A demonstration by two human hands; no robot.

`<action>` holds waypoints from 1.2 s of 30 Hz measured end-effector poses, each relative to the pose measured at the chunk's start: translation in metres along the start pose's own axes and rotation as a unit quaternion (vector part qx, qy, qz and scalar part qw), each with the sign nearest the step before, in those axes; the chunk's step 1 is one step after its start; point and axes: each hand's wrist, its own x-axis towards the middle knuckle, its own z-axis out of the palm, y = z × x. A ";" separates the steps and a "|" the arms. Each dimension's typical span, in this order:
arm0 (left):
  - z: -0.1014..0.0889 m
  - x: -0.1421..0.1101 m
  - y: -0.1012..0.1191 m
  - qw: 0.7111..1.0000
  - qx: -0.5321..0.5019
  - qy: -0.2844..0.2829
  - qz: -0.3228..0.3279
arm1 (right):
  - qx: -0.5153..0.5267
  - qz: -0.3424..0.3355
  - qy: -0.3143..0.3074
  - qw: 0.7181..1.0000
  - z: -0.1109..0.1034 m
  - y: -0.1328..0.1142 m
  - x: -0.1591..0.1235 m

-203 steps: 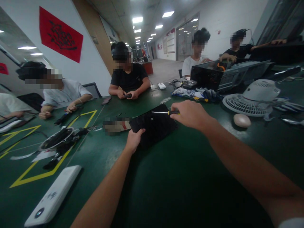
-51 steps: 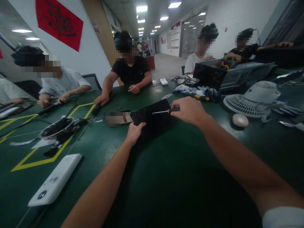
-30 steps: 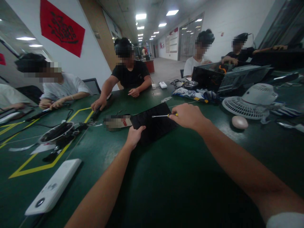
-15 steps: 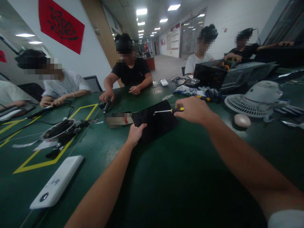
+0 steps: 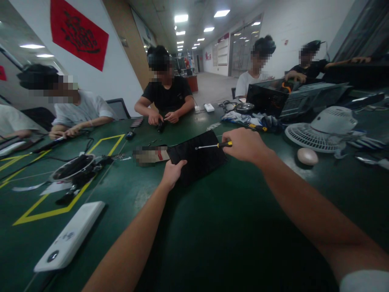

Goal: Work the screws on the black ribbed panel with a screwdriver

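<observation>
My right hand (image 5: 243, 144) is closed around the yellow and black handle of a screwdriver (image 5: 209, 146). Its shaft points left, and the tip meets a small silvery round spot (image 5: 196, 148) on a flat black rectangular piece (image 5: 202, 164). I cannot make out exactly what that spot is. My left hand (image 5: 174, 172) grips the near left edge of the black piece, thumb on top and the other fingers mostly hidden. Just beyond its left side lies a beige item with a red mark (image 5: 159, 154), partly blurred out.
A white power-bank-like device (image 5: 71, 237) lies at the near left, by a ring-shaped cluster of cables and parts (image 5: 73, 168). To the right are a white fan (image 5: 322, 129), a pale rounded object (image 5: 307, 156), gloves (image 5: 252, 121) and an open computer case (image 5: 270, 99). Several people sit around the green table (image 5: 231, 227).
The person opposite has drawn a hand in from the left and now has both hands together around a dark object. My hands keep nearly the same place on the screwdriver and black piece.
</observation>
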 end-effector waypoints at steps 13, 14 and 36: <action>0.001 -0.005 0.005 1.000 -0.007 -0.006 0.002 | 0.008 -0.013 0.005 1.000 0.005 -0.011 -0.002; 0.001 -0.005 0.005 1.000 -0.007 -0.006 0.005 | 0.011 -0.012 0.003 1.000 0.005 -0.011 -0.002; 0.000 -0.007 0.007 1.000 -0.001 -0.002 0.004 | 0.040 0.000 -0.022 0.999 0.003 0.004 0.005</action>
